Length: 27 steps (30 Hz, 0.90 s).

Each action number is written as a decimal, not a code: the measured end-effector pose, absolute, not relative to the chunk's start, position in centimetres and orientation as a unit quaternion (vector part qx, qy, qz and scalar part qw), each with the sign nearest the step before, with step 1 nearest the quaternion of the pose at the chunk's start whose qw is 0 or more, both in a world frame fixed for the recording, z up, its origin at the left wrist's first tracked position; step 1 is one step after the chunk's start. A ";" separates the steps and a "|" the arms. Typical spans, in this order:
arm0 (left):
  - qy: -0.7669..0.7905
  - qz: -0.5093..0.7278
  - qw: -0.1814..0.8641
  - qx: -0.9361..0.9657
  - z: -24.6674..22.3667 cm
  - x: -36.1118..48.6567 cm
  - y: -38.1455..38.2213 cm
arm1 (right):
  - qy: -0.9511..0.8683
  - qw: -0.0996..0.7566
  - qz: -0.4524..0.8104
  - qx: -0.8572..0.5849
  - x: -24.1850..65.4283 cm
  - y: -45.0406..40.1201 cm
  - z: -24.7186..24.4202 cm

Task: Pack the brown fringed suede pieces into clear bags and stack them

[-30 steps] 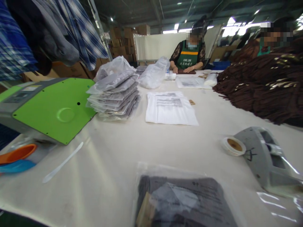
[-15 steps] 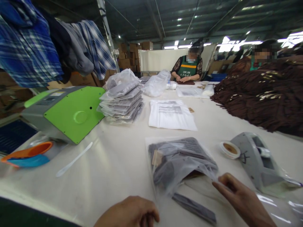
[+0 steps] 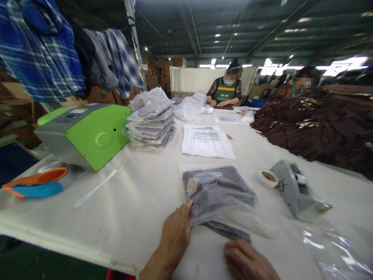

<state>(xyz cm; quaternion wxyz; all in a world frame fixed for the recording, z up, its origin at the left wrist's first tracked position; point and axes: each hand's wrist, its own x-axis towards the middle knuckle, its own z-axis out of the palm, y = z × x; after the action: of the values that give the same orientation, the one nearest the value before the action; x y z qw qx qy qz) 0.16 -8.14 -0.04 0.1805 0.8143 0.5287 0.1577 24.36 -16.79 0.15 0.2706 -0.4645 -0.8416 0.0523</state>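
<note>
- Now, on the pale table point(image 3: 140, 194), we'd best work flat and let the surface carry the weight.
- Here's the clear bag point(image 3: 230, 212), front and centre, near edge rumpled; we'd smooth that film outward without tugging.
- Inside, the dark folded garment point(image 3: 225, 179) lies fairly level; its folds are best left undisturbed.
- Our left hand point(image 3: 176, 229) is at the bag's near-left side, fingers close together against the film; whether they pinch it, we can't tell. A light, steadying touch should do.
- Our right hand point(image 3: 247, 259), blurred and curled, sits by the dark strip point(image 3: 230, 230); any grip is hidden.
- That strip pokes past the near edge, inside or underneath we can't say; worth checking before pressing.
- And the tan tag point(image 3: 191, 186), at left: let's not crease it.
</note>
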 end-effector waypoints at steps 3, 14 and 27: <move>0.552 0.149 0.204 0.794 0.1 -0.6 -7.9 | -0.851 0.276 0.004 -0.447 20.7 -14.5 -0.3; 0.404 0.149 0.346 0.834 5.0 -3.3 -5.6 | -0.836 0.206 -0.120 -0.495 19.3 -6.7 1.3; 0.313 0.211 0.013 0.926 2.7 -2.5 -9.4 | -0.856 0.175 -0.143 -0.465 17.0 -3.4 -0.4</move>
<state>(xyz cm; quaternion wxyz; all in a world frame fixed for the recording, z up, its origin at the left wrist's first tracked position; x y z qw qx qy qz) -2.45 -9.44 2.66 0.0131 0.9259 0.3132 0.2107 16.95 -3.38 -0.40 0.1748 -0.4654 -0.8558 -0.1432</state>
